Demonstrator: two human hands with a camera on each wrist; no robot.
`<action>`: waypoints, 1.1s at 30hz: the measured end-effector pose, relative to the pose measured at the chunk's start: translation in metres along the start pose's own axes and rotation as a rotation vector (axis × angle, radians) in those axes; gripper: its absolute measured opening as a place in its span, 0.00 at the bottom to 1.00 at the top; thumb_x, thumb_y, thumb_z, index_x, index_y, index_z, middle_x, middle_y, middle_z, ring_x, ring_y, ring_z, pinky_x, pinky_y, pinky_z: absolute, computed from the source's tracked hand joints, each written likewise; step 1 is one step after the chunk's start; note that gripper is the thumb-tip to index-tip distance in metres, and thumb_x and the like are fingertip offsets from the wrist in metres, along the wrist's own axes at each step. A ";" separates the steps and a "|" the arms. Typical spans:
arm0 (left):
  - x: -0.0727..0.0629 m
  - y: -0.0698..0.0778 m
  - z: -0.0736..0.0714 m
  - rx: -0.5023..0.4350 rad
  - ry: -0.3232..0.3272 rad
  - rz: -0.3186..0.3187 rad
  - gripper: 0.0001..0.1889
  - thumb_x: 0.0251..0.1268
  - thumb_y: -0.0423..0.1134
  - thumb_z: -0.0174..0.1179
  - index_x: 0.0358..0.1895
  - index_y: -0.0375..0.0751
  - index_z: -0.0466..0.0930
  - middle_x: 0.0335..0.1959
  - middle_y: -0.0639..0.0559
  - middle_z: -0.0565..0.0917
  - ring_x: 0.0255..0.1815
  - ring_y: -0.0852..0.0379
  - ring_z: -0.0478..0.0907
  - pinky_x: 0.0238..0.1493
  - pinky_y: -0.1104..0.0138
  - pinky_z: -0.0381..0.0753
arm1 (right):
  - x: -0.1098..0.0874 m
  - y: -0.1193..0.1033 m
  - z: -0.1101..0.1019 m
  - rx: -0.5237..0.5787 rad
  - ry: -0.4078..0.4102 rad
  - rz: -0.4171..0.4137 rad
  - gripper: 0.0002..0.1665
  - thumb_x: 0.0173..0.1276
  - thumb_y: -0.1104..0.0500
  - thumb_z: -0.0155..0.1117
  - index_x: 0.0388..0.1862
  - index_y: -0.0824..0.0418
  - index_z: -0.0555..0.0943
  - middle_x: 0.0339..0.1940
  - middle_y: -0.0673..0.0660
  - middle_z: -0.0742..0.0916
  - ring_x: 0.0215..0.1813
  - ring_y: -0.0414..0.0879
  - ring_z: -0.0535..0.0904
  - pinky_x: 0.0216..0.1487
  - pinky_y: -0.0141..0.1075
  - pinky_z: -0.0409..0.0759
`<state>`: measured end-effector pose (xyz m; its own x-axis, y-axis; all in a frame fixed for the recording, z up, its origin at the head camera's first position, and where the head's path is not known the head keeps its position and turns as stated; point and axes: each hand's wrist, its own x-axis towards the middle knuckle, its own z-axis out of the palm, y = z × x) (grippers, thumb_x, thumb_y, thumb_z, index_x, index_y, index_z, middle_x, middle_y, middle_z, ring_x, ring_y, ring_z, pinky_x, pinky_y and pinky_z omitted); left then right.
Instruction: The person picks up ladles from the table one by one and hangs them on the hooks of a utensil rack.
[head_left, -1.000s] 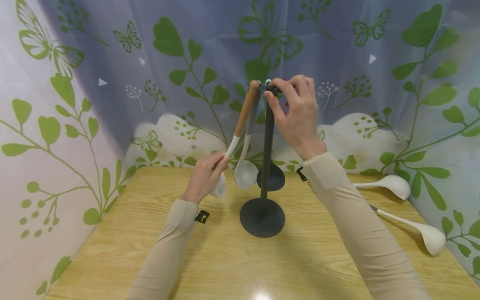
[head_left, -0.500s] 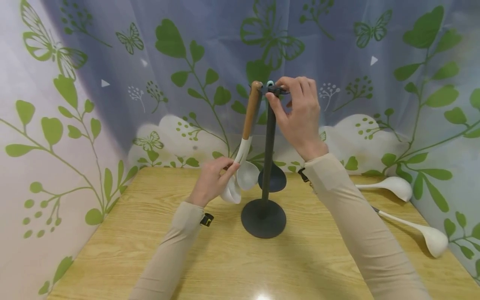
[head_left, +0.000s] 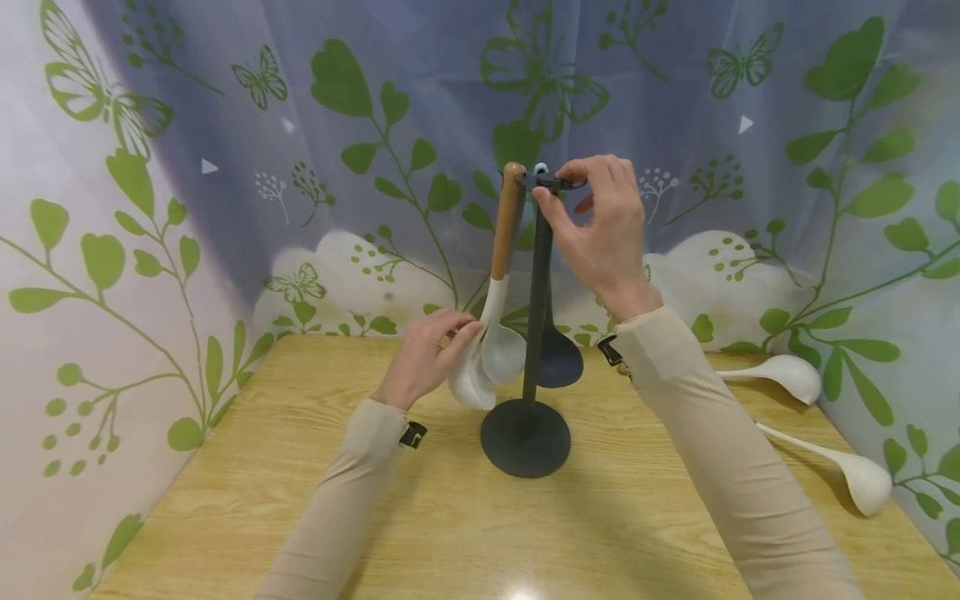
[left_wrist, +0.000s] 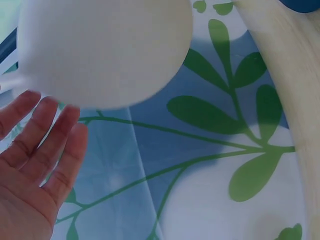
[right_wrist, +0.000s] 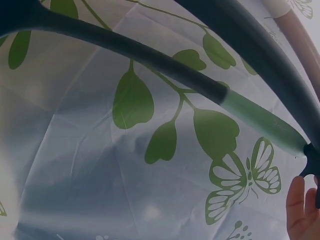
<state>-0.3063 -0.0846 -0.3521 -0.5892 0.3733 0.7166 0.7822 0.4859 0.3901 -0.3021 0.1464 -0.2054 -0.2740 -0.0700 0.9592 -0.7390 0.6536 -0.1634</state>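
Observation:
The dark utensil stand point(head_left: 536, 308) stands upright on its round base. My right hand point(head_left: 603, 225) pinches the hook ring at its top between thumb and fingers. A white ladle with a wooden handle point(head_left: 508, 221) hangs at the left side. My left hand point(head_left: 431, 354) pinches its white neck, thumb and index together in the head view. The left wrist view shows its other fingers fairly straight below a white bowl point(left_wrist: 105, 50); the thumb is hidden there. Beside it hangs a grey-white ladle point(head_left: 504, 354), its handle hidden. Behind the pole is a navy ladle point(head_left: 561, 362), whose handle point(right_wrist: 265, 120) is mint green.
Two more white ladles lie at the right of the wooden table point(head_left: 300, 517): one farther back point(head_left: 791, 377), one nearer point(head_left: 866, 483), partly behind the right sleeve. A leaf-and-butterfly curtain point(head_left: 420, 67) closes off the back and sides.
The wooden-handled ladle swung rightward and now hangs steeper, with my left hand following. The grey-white and navy ladles shifted right. My right hand stayed at the stand's top, moving slightly right.

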 end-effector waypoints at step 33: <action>0.068 0.049 -0.029 -0.022 0.241 0.204 0.15 0.74 0.39 0.55 0.57 0.35 0.78 0.51 0.42 0.79 0.53 0.51 0.78 0.46 0.67 0.81 | -0.023 0.012 -0.010 0.137 -0.015 0.103 0.27 0.75 0.59 0.55 0.70 0.66 0.69 0.60 0.65 0.80 0.63 0.50 0.77 0.57 0.38 0.81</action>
<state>-0.3017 -0.0581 -0.2676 -0.3567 0.2619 0.8968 0.8849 0.4025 0.2345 -0.2989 0.1637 -0.2269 -0.3609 -0.0200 0.9324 -0.7835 0.5488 -0.2915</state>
